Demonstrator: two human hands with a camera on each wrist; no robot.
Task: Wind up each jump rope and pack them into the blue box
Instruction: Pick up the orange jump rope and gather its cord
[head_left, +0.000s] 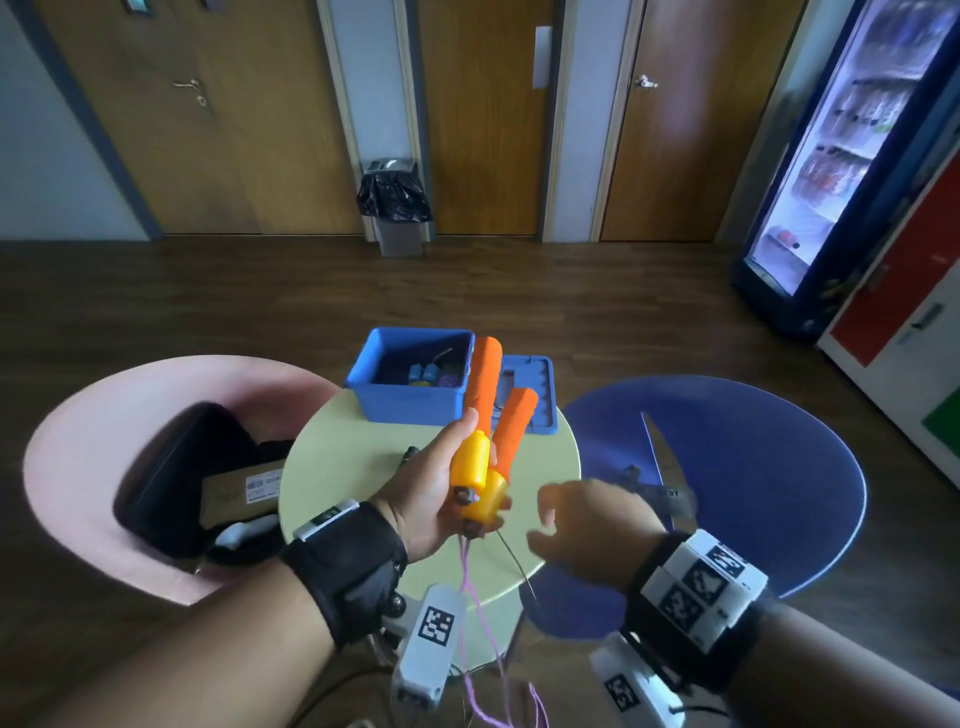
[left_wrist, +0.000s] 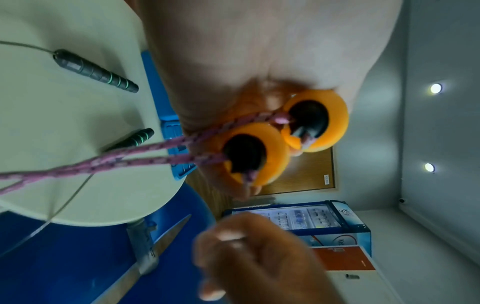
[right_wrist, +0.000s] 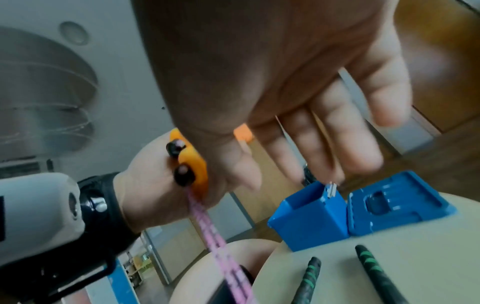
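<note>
My left hand (head_left: 441, 493) grips both orange handles (head_left: 480, 415) of a jump rope side by side above the round table (head_left: 363, 467). Its pink cord (head_left: 480, 623) hangs from the handle ends (left_wrist: 259, 152) down past the table edge. My right hand (head_left: 587, 519) hovers just right of the handles, fingers (right_wrist: 350, 131) spread and holding nothing. The blue box (head_left: 410, 379) stands at the table's far side with wound ropes inside. Two black handles with green rings (right_wrist: 374, 269) of another rope lie on the table, joined by a thin wire (left_wrist: 70, 191).
The box's blue lid (head_left: 535, 395) lies beside the box. A pink chair (head_left: 130, 467) at left holds a black case and a carton. A blue chair (head_left: 727, 493) stands right. A bin, doors and a lit fridge (head_left: 841, 156) are across the room.
</note>
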